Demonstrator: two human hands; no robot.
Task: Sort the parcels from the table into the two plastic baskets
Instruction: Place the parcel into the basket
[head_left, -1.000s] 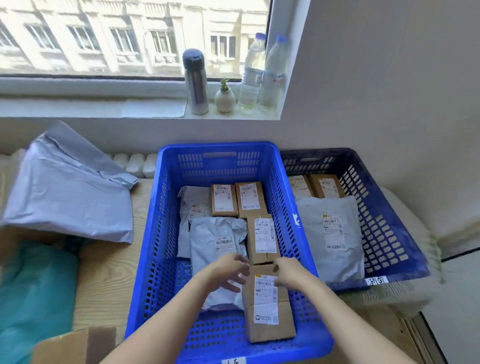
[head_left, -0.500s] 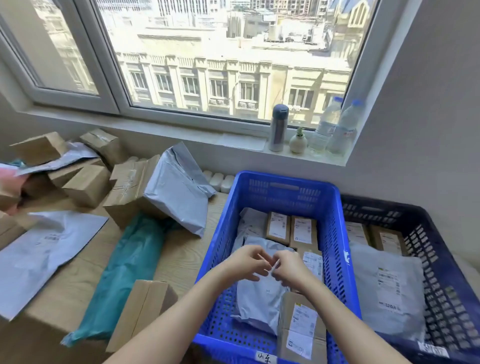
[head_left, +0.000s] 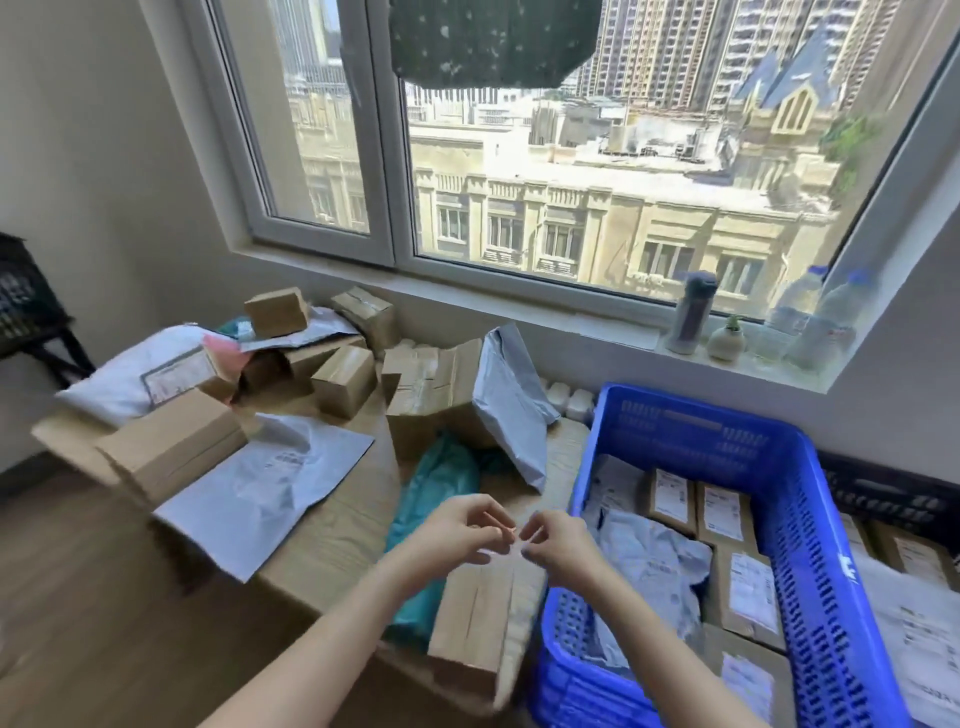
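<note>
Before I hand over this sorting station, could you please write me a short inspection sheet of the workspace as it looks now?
Surface: wooden table, largely covered with parcels.
Job's things: bright blue basket holding boxes and grey mailers; dark basket beside it, partly out of frame; unsorted cardboard boxes, grey mailer and teal bag on the table.
Clutter: nothing seen apart from the parcels.
Hands: left hand and right hand meet fingertip to fingertip above a cardboard box; anything pinched is too small to tell.
Cables: nothing seen.
Surroundings: window; sill with flask, small plant pot, water bottles.
</note>
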